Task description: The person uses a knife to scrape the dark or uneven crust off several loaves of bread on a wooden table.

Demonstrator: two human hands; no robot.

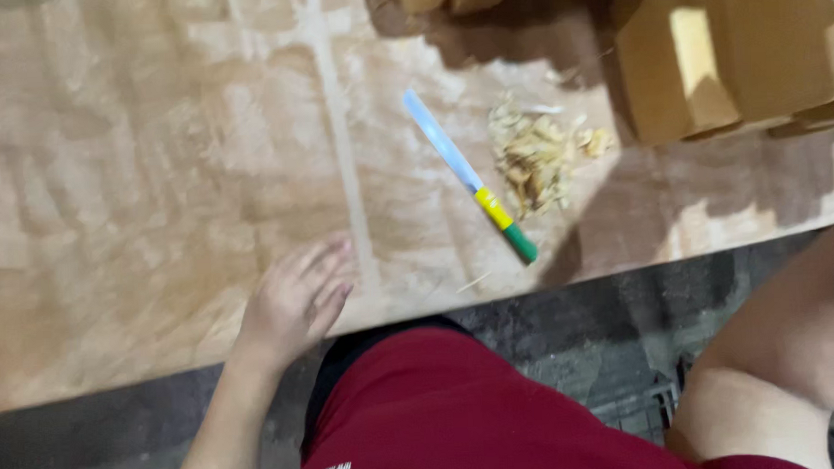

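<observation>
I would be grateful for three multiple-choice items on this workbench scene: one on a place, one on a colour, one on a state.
1. The shavings lie where?
A. right of the knife
B. under the left hand
C. on the floor

2. The knife's handle is:
A. red and black
B. yellow and green
C. all white

3. The left hand is:
A. gripping the knife
B. flat on the table, empty
C. holding a box

Answers: 1 A, the pile sits beside the blade; 2 B, both colours show; 3 B, fingers are spread on the wood.

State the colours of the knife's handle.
The knife's handle is yellow near the blade and green at the end, in the head view.
</observation>
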